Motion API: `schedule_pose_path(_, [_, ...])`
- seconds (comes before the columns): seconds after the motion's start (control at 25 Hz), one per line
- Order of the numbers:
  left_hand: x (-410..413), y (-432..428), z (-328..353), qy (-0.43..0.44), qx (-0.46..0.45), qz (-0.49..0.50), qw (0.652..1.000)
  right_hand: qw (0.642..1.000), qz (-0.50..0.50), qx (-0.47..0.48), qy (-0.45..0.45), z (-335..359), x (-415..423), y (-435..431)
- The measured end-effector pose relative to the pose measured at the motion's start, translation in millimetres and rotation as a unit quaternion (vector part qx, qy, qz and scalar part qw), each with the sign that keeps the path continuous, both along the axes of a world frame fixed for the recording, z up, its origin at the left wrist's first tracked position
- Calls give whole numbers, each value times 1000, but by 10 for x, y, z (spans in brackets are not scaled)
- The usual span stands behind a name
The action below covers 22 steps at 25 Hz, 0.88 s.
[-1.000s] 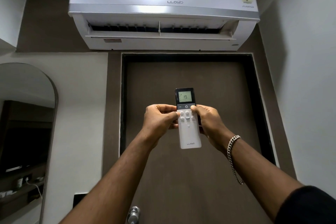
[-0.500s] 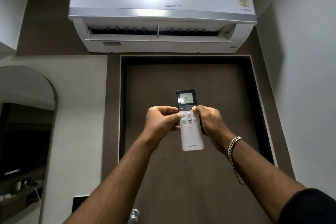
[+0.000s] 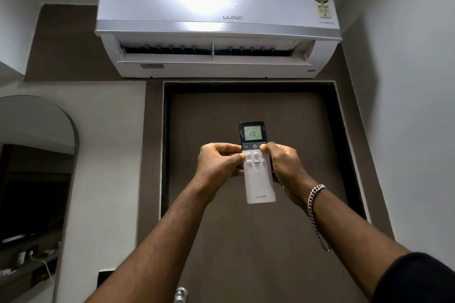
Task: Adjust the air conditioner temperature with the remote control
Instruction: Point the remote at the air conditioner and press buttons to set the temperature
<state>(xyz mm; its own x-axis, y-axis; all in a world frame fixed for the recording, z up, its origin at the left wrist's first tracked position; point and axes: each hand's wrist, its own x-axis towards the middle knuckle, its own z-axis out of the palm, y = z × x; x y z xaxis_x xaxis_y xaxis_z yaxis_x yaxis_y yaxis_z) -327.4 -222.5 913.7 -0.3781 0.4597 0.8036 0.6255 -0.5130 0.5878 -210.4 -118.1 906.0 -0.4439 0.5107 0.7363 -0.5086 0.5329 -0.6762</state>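
A white remote control (image 3: pixel 259 183) with a dark top and a lit screen reading 20 is held upright in front of me, pointing up. My left hand (image 3: pixel 216 163) grips its left side, thumb on the white buttons. My right hand (image 3: pixel 285 165) grips its right side, thumb on the dark strip's right end beside the power button. High on the wall hangs the white air conditioner (image 3: pixel 216 24) with its flap open; its front display reads 20, partly washed out by a glare.
A brown door (image 3: pixel 246 241) in a dark frame stands straight ahead below the unit, its metal handle (image 3: pixel 181 295) at the bottom edge. An arched mirror (image 3: pixel 34 179) is on the left wall. A grey wall (image 3: pixel 406 130) closes the right side.
The remote's screen went from 19 to 20, and the air conditioner's display followed from 19 to 20. The right thumb stayed on the dark strip; the view tilted slightly.
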Motion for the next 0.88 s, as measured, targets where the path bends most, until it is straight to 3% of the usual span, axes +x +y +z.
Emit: schedule_pose_path(0.88, [20, -88, -10, -6, -3, 7, 1000, 999, 31, 35, -6, -9, 26, -29])
